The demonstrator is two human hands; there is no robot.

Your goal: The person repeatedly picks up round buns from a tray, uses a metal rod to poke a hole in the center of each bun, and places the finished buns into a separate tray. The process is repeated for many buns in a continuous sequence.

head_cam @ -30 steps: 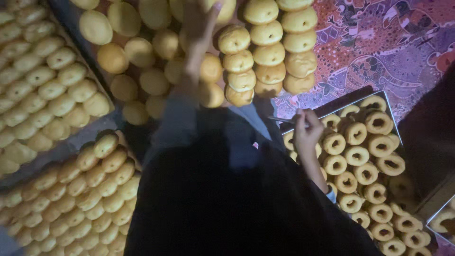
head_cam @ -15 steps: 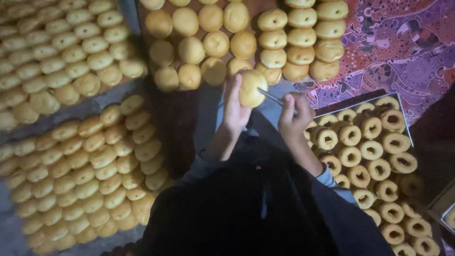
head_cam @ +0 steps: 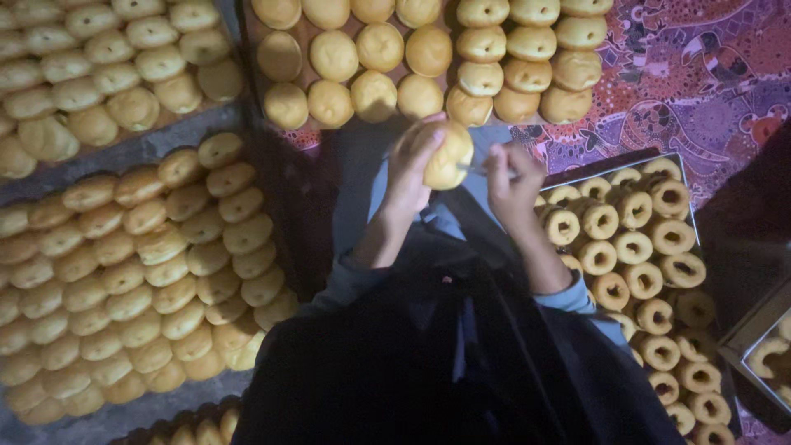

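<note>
Head view, left hand: your left hand [head_cam: 412, 165] grips the round bun [head_cam: 449, 155], lower than half a second ago.
Right hand: your right hand [head_cam: 511, 177] pinches a thin tool [head_cam: 474, 168] touching the bun.
Right: tray of ringed buns [head_cam: 634, 247], unmoved.

Thin tool [head_cam: 474, 168] mostly hidden between right hand [head_cam: 511, 177] and bun [head_cam: 447, 156], its kind unclear, bun's near side covered by left hand [head_cam: 409, 161], metal tray [head_cam: 762, 330] cropped at right edge, lap lost in shadow

sleeves: lt blue, pushed up | lap: dk black cloth | hands bare
</note>
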